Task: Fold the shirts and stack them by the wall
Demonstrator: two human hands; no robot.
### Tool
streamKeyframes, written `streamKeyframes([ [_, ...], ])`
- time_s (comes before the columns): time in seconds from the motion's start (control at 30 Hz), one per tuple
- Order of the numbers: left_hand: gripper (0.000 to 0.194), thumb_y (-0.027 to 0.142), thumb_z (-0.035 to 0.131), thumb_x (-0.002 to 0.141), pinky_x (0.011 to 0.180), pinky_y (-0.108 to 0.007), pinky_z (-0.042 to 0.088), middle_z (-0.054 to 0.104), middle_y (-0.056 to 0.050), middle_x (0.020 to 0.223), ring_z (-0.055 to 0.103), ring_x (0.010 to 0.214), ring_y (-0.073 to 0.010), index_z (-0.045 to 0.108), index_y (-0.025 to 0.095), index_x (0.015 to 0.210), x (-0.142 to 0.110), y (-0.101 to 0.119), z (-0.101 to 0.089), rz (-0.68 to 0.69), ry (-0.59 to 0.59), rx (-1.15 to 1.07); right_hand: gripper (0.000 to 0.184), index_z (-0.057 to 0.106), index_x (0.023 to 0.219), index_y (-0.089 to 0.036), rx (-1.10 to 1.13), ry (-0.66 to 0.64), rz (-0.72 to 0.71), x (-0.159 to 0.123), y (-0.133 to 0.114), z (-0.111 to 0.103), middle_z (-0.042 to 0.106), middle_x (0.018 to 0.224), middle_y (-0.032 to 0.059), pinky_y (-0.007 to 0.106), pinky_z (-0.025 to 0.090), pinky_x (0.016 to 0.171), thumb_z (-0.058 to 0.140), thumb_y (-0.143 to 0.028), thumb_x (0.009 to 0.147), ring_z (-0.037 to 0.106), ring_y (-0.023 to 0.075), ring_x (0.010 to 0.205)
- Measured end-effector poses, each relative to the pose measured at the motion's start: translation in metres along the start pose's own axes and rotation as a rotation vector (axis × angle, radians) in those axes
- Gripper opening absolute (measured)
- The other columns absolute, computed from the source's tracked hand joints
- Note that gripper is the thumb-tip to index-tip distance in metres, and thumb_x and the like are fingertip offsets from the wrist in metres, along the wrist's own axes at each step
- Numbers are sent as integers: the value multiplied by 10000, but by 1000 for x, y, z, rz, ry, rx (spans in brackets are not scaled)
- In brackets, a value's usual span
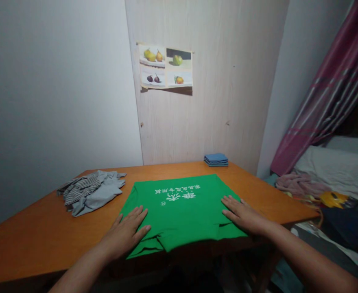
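A green shirt-like cloth [185,219] with white printed characters, upside down to me, lies spread at the front of the orange-brown table [84,240]. Part of it reaches over the near edge. My left hand [127,230] rests flat on its left side, fingers stretched out. On the right side, my right hand [243,213] lies palm down with the fingers extended. Small creases show near the front edge, close to each hand. Neither hand grips anything.
At the table's left lies a loose heap of grey and striped clothes [96,191]. A folded blue cloth stack [216,160] sits at the back right. Fruit pictures [166,67] hang on the wall. Beyond the right edge are a pink curtain [316,97] and piled fabrics [304,185].
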State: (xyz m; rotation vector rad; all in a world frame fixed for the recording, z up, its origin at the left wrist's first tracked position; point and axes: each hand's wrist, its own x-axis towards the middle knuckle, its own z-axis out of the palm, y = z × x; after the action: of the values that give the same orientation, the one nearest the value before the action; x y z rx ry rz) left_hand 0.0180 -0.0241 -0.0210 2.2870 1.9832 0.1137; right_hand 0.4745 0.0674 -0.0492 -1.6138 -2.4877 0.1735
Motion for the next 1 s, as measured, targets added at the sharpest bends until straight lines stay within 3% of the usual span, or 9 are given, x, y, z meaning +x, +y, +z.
streamKeyframes([
  [0.13, 654, 631, 402, 933, 1186, -531, 248, 442, -97, 1542, 388, 1428, -306, 496, 240, 1449, 8, -7, -15, 55, 27, -30, 669, 516, 1445, -196, 10, 21, 17, 7, 7, -13, 399, 1552, 119, 565, 193, 1186, 365, -628, 958, 320, 329, 1453],
  [0.27, 491, 516, 419, 958, 1071, -443, 417, 660, -117, 1310, 591, 1219, -295, 638, 200, 1261, 36, 6, -28, 132, 184, -47, 593, 600, 1362, -167, 93, 142, -2, 34, -7, -27, 525, 1460, 140, 492, 300, 1163, 388, -559, 971, 412, 316, 1404],
  [0.33, 465, 478, 412, 965, 1078, -434, 408, 651, -124, 1320, 578, 1238, -293, 637, 190, 1252, 58, 20, -31, 173, 216, -57, 577, 596, 1367, -168, 145, 193, -38, 54, -25, -32, 531, 1454, 138, 467, 319, 1159, 399, -540, 973, 409, 309, 1407],
  [0.43, 494, 450, 357, 991, 1143, -403, 338, 567, -134, 1431, 494, 1345, -271, 589, 171, 1326, 97, 46, -29, 212, 148, -76, 585, 575, 1391, -170, 195, 214, -111, 89, -60, -35, 502, 1481, 127, 454, 299, 1173, 396, -544, 978, 378, 298, 1427],
  [0.53, 515, 439, 308, 1010, 1182, -388, 279, 477, -119, 1516, 403, 1422, -241, 536, 181, 1393, 132, 64, -20, 211, 131, -70, 609, 548, 1416, -149, 218, 167, -151, 123, -88, -28, 478, 1496, 140, 432, 289, 1176, 364, -542, 988, 374, 291, 1430],
  [0.6, 546, 466, 310, 1006, 1183, -458, 271, 412, -135, 1556, 336, 1459, -274, 502, 179, 1429, 147, 66, -12, 183, 114, -59, 640, 517, 1440, -131, 202, 114, -163, 139, -96, -17, 433, 1525, 155, 427, 265, 1184, 361, -554, 985, 350, 293, 1443],
  [0.73, 666, 612, 309, 970, 1173, -599, 209, 318, -139, 1599, 241, 1491, -331, 431, 214, 1489, 149, 50, 3, 113, 75, -38, 756, 405, 1507, -100, 115, -24, -91, 148, -81, 6, 300, 1591, 180, 489, 195, 1194, 340, -624, 965, 220, 326, 1490],
  [0.83, 748, 717, 242, 934, 1190, -595, 153, 241, -77, 1630, 169, 1513, -300, 352, 281, 1532, 141, 29, 6, 82, 41, -30, 808, 323, 1551, -145, 90, -59, -32, 141, -54, 13, 242, 1622, 143, 493, 125, 1206, 272, -686, 953, 152, 302, 1510],
  [1.0, 783, 709, 257, 929, 1188, -563, 184, 242, -120, 1628, 196, 1508, -305, 343, 227, 1540, 136, -14, 1, -42, 46, 41, 807, 308, 1557, -173, 19, -39, 99, 132, -11, 5, 230, 1629, 132, 558, 116, 1184, 234, -696, 947, 157, 304, 1510],
])
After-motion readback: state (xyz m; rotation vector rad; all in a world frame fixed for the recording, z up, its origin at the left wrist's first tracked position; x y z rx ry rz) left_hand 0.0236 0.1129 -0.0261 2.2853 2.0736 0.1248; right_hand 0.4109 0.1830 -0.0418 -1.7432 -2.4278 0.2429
